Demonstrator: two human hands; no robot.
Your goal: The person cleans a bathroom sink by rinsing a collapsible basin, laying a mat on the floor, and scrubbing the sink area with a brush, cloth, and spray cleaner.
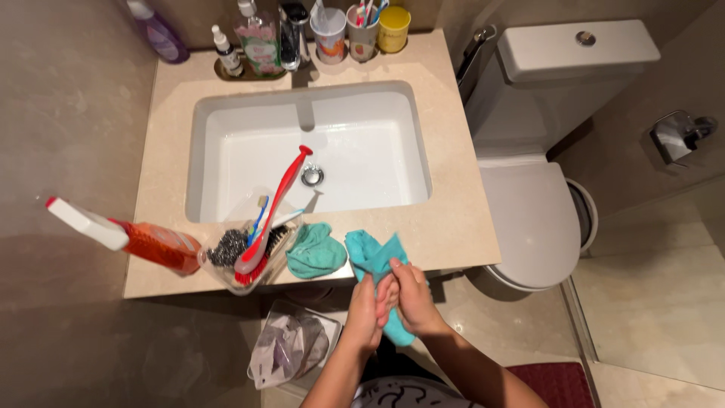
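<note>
Both my hands hold a teal cloth (371, 255) at the front edge of a beige bathroom counter (453, 219). My left hand (366, 310) grips the cloth's lower part from the left. My right hand (408, 295) presses against it from the right, fingers closed around the fabric. The cloth's upper part rests on the counter edge and its lower end hangs down between my hands. A second teal cloth (316, 250) lies crumpled on the counter just to the left.
A white sink (226, 136) is set in the counter. A clear tub (283, 261) holds a red brush (270, 219), scourers and toothbrushes; beside it lies an orange spray bottle (155, 245). Bottles and cups line the back. A white toilet (529, 204) stands right, a bag (291, 347) lies below.
</note>
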